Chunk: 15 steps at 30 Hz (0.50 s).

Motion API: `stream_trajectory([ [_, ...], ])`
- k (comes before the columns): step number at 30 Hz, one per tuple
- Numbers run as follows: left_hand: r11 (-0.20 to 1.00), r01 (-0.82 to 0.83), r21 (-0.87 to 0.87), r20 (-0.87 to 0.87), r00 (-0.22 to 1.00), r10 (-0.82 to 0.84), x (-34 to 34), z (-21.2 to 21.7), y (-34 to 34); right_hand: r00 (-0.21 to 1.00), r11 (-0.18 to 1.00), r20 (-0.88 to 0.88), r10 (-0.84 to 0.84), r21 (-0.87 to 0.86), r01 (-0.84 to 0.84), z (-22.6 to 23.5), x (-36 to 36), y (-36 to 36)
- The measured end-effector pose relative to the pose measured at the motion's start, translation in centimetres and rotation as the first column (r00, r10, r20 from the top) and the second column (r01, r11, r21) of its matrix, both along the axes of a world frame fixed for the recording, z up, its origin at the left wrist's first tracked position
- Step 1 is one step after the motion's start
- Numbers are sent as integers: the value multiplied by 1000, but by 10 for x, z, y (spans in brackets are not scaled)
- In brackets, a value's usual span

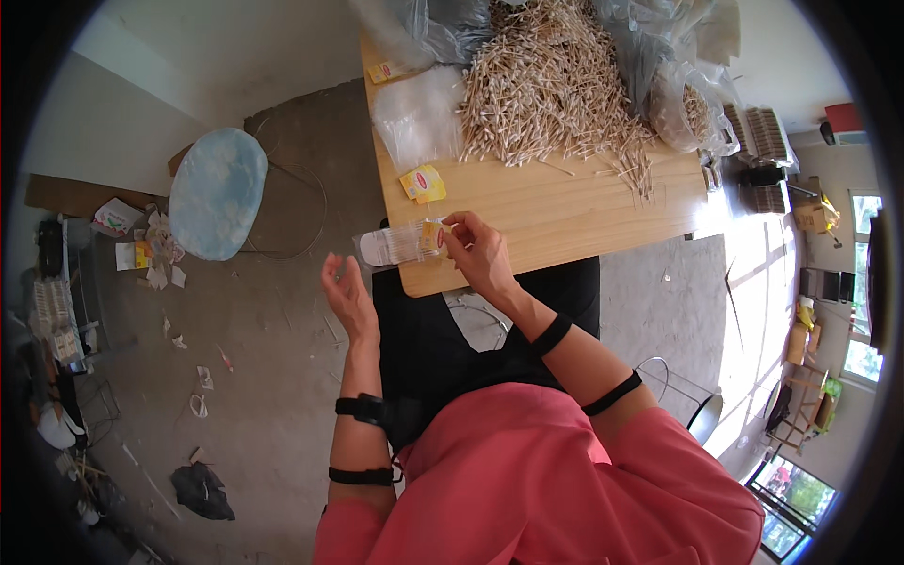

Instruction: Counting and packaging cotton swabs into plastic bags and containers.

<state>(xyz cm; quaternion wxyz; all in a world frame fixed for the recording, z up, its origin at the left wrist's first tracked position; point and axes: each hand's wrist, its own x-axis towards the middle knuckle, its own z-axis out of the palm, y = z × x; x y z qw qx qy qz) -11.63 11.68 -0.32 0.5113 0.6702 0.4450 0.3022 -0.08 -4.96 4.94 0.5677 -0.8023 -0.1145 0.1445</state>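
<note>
A small clear bag of cotton swabs (400,246) lies across the table's near left corner, its white end sticking out past the edge. My right hand (482,256) pinches the end with the yellow card, thumb and fingers closed on it. Just left of the table, my left hand (351,299) is raised with its fingers apart and nothing in it, close to the bag's white end but not touching it. Yellow cards (423,185) lie a little beyond the bag. Behind them rests a stack of clear plastic bags (416,113).
A big heap of loose cotton swabs (546,85) covers the far part of the wooden table (556,212). Plastic sacks (692,108) stand beside it. To the left is a stool with a pale blue top (218,193). A black plastic bag (201,491) and scraps lie on the floor.
</note>
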Motion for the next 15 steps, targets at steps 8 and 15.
stream_trajectory([
  [8, 869, 268, -416, 52, 961, -272, 26, -19, 6, 987, 990, 160, 15, -141, 7, -9, 5, 11],
  [15, 921, 274, -276, 87, 962, -260, 32, -17, -9, 997, 989, 3, 80, -126, -79, -12, 9, 10],
])
